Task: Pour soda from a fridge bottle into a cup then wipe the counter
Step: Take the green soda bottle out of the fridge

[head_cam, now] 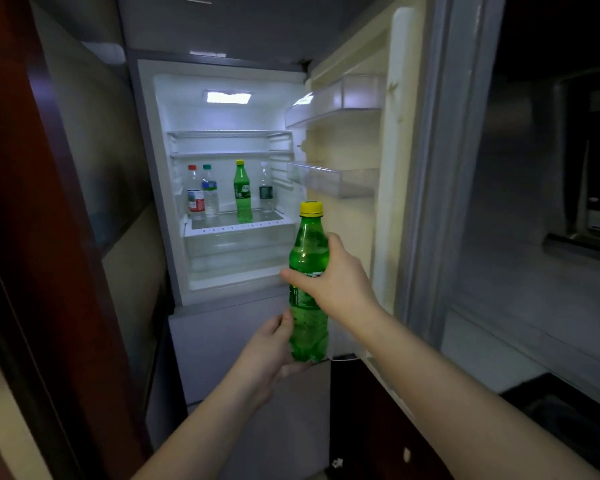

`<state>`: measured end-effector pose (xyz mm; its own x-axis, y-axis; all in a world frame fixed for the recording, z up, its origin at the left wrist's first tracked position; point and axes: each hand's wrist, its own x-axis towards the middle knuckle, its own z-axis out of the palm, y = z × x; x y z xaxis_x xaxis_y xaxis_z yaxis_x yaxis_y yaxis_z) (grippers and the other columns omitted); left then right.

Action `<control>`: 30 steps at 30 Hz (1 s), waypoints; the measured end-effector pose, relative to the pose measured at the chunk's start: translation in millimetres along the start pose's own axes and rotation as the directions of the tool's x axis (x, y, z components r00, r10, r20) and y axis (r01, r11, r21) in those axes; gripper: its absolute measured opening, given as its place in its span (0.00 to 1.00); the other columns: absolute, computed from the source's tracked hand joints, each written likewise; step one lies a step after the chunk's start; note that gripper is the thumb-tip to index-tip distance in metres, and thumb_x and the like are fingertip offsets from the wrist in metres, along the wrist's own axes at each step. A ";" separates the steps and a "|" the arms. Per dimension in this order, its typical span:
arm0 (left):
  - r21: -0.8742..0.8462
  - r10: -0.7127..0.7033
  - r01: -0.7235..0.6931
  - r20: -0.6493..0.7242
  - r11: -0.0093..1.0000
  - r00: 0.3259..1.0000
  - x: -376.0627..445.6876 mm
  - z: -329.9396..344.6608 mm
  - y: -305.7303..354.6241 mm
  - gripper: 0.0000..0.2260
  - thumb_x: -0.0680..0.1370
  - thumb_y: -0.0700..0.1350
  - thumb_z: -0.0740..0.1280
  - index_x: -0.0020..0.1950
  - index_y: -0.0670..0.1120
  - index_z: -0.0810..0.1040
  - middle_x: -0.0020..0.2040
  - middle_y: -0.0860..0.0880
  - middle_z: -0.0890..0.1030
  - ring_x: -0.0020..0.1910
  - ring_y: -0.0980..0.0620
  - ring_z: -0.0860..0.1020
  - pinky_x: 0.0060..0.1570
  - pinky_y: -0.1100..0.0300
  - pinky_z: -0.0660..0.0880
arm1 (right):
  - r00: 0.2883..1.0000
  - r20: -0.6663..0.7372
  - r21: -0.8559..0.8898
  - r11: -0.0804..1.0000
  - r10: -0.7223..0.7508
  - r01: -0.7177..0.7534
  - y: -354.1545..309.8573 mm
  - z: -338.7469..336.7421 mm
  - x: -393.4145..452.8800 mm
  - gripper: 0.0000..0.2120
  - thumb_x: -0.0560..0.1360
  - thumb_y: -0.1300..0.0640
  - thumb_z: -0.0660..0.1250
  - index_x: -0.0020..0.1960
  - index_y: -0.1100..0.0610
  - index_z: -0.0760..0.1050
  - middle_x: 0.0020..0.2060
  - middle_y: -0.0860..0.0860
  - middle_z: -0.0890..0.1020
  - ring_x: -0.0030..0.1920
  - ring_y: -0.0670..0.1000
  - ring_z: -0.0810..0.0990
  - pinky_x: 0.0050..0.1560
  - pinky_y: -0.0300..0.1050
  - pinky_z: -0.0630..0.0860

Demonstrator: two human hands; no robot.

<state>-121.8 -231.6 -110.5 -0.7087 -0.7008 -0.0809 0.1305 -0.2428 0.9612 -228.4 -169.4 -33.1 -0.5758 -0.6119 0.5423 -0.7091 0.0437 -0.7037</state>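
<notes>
Two bare forearms reach up from the bottom of the frame toward the green soda bottle (pixel 308 299), which we hold upright in front of the open fridge (pixel 160 188), its yellow cap (pixel 311 208) still screwed on. Our right hand (pixel 329 278) grips the bottle at its middle, fingers curled round the label band and the thumb pressed across the front. Our left hand (pixel 267 348) cups the base from below and from the left, its fingers bent round the lower part of the bottle. Behind the bottle, the lit fridge compartment shows four more bottles standing upright on a glass shelf (pixel 236 221): a clear bottle with a red cap and red label (pixel 195 194), just beside it a clear bottle with a teal cap and blue label (pixel 210 192), a second green soda bottle with a yellow cap (pixel 242 192) standing apart toward the centre, and a clear bottle with a dark green label (pixel 266 188) near the right wall. A clear crisper drawer (pixel 232 251) sits under the shelf. To the right, the fridge door (pixel 388 161) stands swung open, with two transparent door bins (pixel 333 105) one above the other. A dark wooden panel (pixel 32 237) borders the fridge on the left, and a dim kitchen counter (pixel 534 289) lies beyond the door on the right.
</notes>
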 end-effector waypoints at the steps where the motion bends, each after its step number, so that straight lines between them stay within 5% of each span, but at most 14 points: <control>1: 0.002 0.000 0.000 0.010 1.000 1.000 -4.5 6.0 -1.5 0.14 0.83 0.52 0.59 0.62 0.46 0.76 0.50 0.49 0.84 0.51 0.44 0.84 0.50 0.48 0.81 | 1.000 -0.006 -0.001 1.000 0.004 -0.004 1.1 -6.9 -5.0 0.27 0.64 0.40 0.76 0.55 0.47 0.68 0.45 0.45 0.80 0.45 0.47 0.79 0.42 0.42 0.75; 10: 0.015 -0.025 0.023 0.130 1.000 0.991 -47.5 83.7 -37.6 0.16 0.82 0.53 0.59 0.64 0.45 0.75 0.54 0.44 0.84 0.49 0.43 0.84 0.38 0.54 0.81 | 0.994 -0.099 -0.066 0.996 0.055 -0.062 22.6 -98.9 -66.7 0.30 0.63 0.39 0.76 0.59 0.45 0.68 0.47 0.44 0.81 0.46 0.46 0.80 0.46 0.43 0.77; 18: 0.065 -0.109 0.094 0.286 0.993 0.952 -99.0 183.3 -87.6 0.19 0.81 0.55 0.61 0.69 0.48 0.72 0.62 0.44 0.80 0.50 0.45 0.84 0.52 0.47 0.81 | 0.970 -0.196 -0.134 0.976 0.146 -0.174 55.6 -206.3 -141.0 0.31 0.63 0.39 0.75 0.61 0.43 0.67 0.47 0.43 0.81 0.47 0.47 0.81 0.49 0.48 0.79; 24: 0.102 -0.163 0.133 0.410 0.986 0.897 -144.4 260.6 -123.0 0.17 0.82 0.55 0.58 0.66 0.47 0.73 0.61 0.46 0.80 0.51 0.43 0.84 0.44 0.54 0.82 | 0.936 -0.284 -0.171 0.949 0.209 -0.264 78.2 -283.4 -202.0 0.30 0.64 0.40 0.75 0.61 0.43 0.67 0.46 0.43 0.81 0.46 0.46 0.80 0.49 0.47 0.78; 30: 0.178 -0.247 0.179 0.518 0.968 0.819 -174.6 325.5 -161.6 0.18 0.82 0.55 0.59 0.69 0.48 0.71 0.61 0.46 0.81 0.52 0.45 0.84 0.53 0.49 0.80 | 0.884 -0.383 -0.199 0.910 0.268 -0.363 99.9 -346.6 -257.8 0.32 0.64 0.41 0.75 0.63 0.43 0.66 0.48 0.43 0.81 0.49 0.46 0.80 0.51 0.48 0.78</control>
<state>-244.8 148.4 -166.0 -0.9717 -0.1670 -0.1670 -0.1240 -0.2409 0.9626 -291.9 266.4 -84.1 -0.8551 -0.2267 0.4663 -0.5178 0.4188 -0.7460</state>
